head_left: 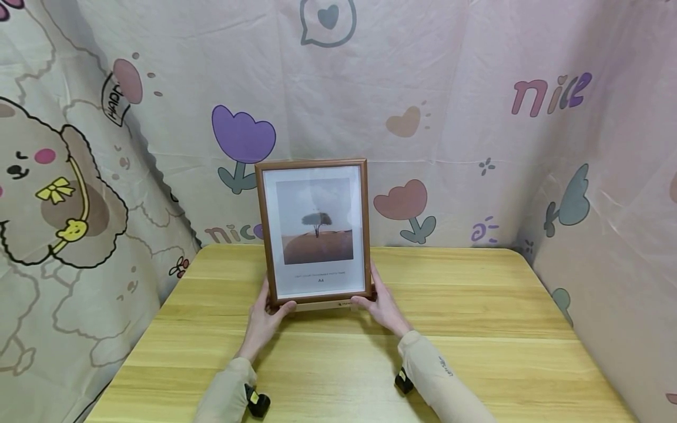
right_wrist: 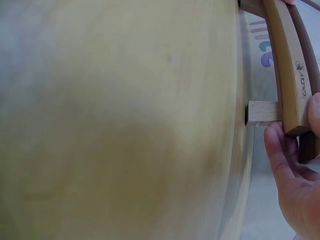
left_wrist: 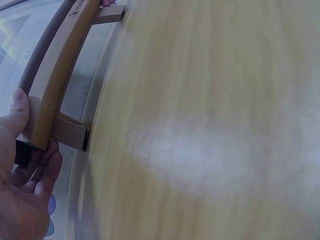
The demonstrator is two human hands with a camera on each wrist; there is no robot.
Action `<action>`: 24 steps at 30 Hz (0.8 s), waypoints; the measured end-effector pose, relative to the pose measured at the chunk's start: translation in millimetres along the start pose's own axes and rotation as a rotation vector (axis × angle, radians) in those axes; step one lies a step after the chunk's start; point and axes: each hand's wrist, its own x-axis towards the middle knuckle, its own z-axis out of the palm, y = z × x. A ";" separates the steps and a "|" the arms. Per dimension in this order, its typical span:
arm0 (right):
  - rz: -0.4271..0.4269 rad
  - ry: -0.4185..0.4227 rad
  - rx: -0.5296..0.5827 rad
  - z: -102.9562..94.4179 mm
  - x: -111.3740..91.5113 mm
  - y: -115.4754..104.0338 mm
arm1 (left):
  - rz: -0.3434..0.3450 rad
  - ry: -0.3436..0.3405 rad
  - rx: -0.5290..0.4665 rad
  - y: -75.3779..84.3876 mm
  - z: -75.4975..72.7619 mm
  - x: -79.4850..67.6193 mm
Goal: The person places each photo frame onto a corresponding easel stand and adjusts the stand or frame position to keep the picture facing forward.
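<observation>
A brown-rimmed picture frame (head_left: 317, 229) with a print of a lone tree stands nearly upright on the ledge of a wooden easel (head_left: 322, 306). My left hand (head_left: 262, 320) grips the easel's lower left end, its thumb on the ledge's front and its fingers curled beneath and behind. At the other end my right hand (head_left: 386, 305) holds the ledge the same way. Both wrist views show the ledge from below, with a short wooden leg (left_wrist: 70, 134) near the left fingers and another leg (right_wrist: 264, 112) by the right fingertips. The frame hides most of the easel.
A light wood-grain table (head_left: 449, 305) spreads beneath and around the hands. Close behind its far edge hangs a patterned cloth (head_left: 328, 88), with more cloth along both sides. A small black device (head_left: 257, 404) sits on each wrist.
</observation>
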 end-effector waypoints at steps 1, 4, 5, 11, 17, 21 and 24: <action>0.000 -0.001 0.005 -0.1 0.1 0.1 | -0.001 0.000 0.001 -0.3 0.3 0.1; -0.005 -0.002 0.008 -0.1 0.6 0.3 | -0.008 0.001 0.008 -0.8 0.8 0.4; -0.005 -0.004 0.013 -0.2 0.8 0.2 | -0.011 0.002 0.008 -0.7 0.8 0.3; -0.008 -0.012 0.001 -0.5 1.0 1.0 | -0.021 -0.002 -0.001 -0.4 0.9 0.2; -0.009 -0.028 0.009 -1.3 0.1 1.5 | -0.012 0.005 -0.001 -1.2 2.3 0.6; 0.010 -0.022 0.019 -1.4 0.1 1.6 | 0.001 0.009 -0.003 -1.2 3.3 1.3; 0.013 -0.014 0.024 -1.8 0.5 2.3 | 0.008 0.006 -0.001 -0.2 4.3 2.1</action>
